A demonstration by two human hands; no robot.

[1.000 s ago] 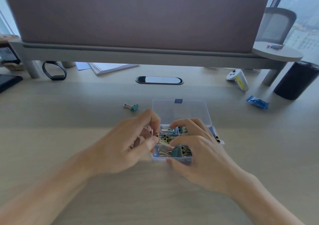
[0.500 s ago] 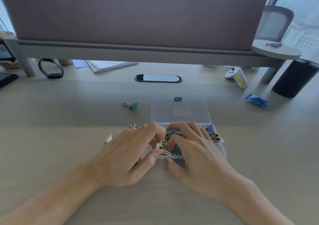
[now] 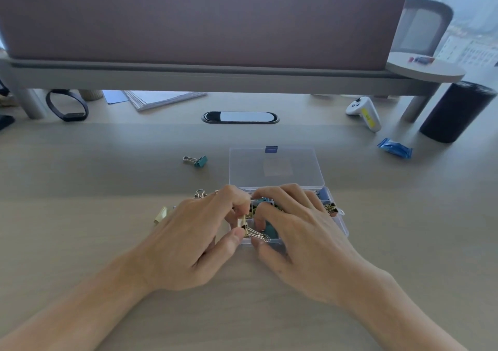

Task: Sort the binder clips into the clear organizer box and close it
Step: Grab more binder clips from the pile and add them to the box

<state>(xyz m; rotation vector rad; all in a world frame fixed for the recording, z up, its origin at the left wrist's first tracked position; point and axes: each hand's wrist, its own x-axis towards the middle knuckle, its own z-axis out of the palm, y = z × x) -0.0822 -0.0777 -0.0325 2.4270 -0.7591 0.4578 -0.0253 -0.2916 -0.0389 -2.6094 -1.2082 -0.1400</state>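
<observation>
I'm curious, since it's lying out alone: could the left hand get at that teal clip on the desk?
Probably yes: nothing blocks the way from the left hand to the teal clip, but it is busy pinching a gold clip.

A pale wooden desk [image 3: 107,243] was backed by a mauve divider panel [image 3: 202,16], with what looked like a mesh office chair [image 3: 423,24] by a hazy window [image 3: 474,6].

Left hand [image 3: 188,237] beside right hand [image 3: 304,245], fingers [image 3: 283,197] curled.

Left hand [image 3: 194,243], pinching a gold clip [image 3: 244,225], and right hand [image 3: 301,243] cover most organizer box [image 3: 342,226] compartments; right hand's hold indeterminate.
</observation>
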